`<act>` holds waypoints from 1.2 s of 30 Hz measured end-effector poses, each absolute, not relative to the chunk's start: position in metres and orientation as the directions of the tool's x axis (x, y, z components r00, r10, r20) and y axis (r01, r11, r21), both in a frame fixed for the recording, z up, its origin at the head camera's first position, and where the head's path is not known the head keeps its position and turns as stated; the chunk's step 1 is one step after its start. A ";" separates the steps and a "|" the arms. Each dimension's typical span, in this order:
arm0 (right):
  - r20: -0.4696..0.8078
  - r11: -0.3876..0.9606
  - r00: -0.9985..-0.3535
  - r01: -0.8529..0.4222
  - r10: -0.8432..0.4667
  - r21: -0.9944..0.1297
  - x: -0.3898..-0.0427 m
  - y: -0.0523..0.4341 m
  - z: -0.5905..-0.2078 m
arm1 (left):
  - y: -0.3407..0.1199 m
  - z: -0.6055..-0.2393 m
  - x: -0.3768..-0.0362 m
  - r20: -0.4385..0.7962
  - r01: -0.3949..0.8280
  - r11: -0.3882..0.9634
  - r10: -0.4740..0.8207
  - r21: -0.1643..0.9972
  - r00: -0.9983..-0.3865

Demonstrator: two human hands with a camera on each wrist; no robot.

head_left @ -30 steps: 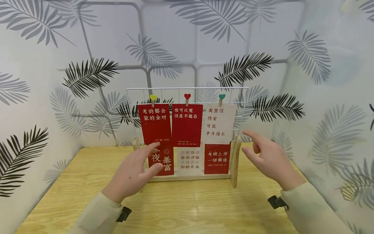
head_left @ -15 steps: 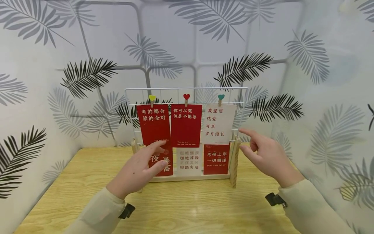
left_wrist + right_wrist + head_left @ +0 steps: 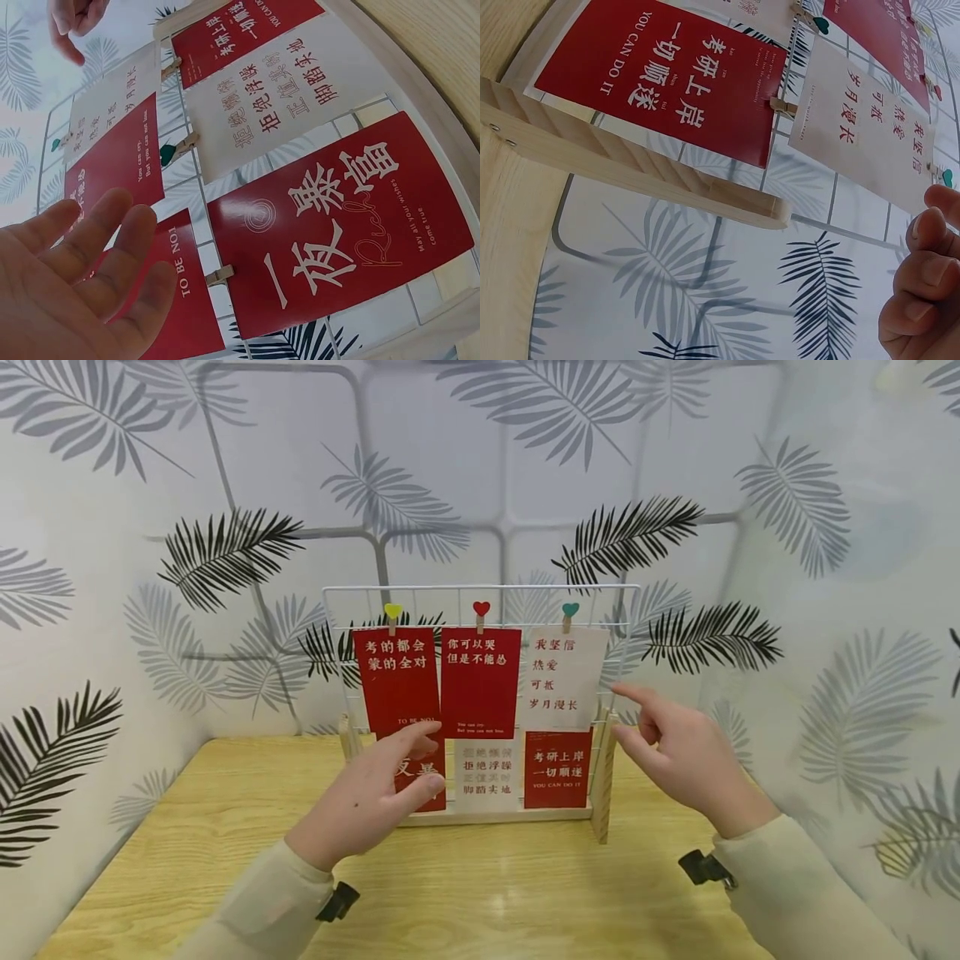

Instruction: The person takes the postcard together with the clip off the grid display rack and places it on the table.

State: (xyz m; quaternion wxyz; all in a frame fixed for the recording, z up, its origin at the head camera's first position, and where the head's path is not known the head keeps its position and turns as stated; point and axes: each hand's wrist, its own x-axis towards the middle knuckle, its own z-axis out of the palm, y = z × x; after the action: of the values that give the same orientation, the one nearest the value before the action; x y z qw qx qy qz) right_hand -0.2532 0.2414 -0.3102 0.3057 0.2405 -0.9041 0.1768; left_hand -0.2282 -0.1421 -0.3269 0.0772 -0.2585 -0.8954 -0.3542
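A white wire grid rack (image 3: 525, 587) on wooden feet (image 3: 602, 777) stands upright on the table, with red and white lettered cards in two rows. Heart-topped clips, yellow (image 3: 393, 610), red (image 3: 482, 608) and teal (image 3: 571, 610), hold the top row. My left hand (image 3: 375, 797), fingers spread and slightly bent, hovers before the lower left red card (image 3: 337, 225), partly hiding it in the head view. My right hand (image 3: 686, 756), index finger extended and the others loosely curled, is beside the rack's right edge, near the upper right white card (image 3: 567, 677). Both hands hold nothing.
The rack stands on a light wood-grain table (image 3: 480, 893). Behind and at both sides rise walls (image 3: 480, 460) covered in a leaf pattern. Small wooden clips, one of them a clip with a green heart (image 3: 169, 154), hold the lower cards. Each sleeve carries a black strap (image 3: 337, 902).
My left hand has shifted slightly to the right across the lower left card. My right hand has come a little left, its index fingertip now at the rack's right edge. The cards stay put.
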 end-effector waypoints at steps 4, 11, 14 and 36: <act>0.633 0.820 -0.696 -0.549 -0.339 -0.165 -0.252 0.239 -0.307 | -0.138 -0.325 -0.227 0.322 0.511 0.616 0.399 0.600 -0.859; 0.652 0.821 -0.679 -0.550 -0.336 -0.150 -0.251 0.238 -0.303 | -0.132 -0.325 -0.228 0.361 0.541 0.604 0.403 0.585 -0.841; 0.660 0.818 -0.669 -0.558 -0.342 -0.141 -0.252 0.238 -0.300 | -0.128 -0.324 -0.230 0.368 0.542 0.597 0.398 0.592 -0.840; 0.682 0.802 -0.659 -0.570 -0.316 -0.179 -0.261 0.229 -0.272 | -0.100 -0.313 -0.244 0.331 0.497 0.571 0.375 0.653 -0.866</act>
State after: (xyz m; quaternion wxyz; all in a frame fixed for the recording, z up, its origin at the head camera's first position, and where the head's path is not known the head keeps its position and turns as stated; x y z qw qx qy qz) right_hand -0.2614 0.2290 -0.2722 0.3293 0.2488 -0.8903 0.1925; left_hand -0.2436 -0.1003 -0.3133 0.0777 -0.2470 -0.8829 -0.3917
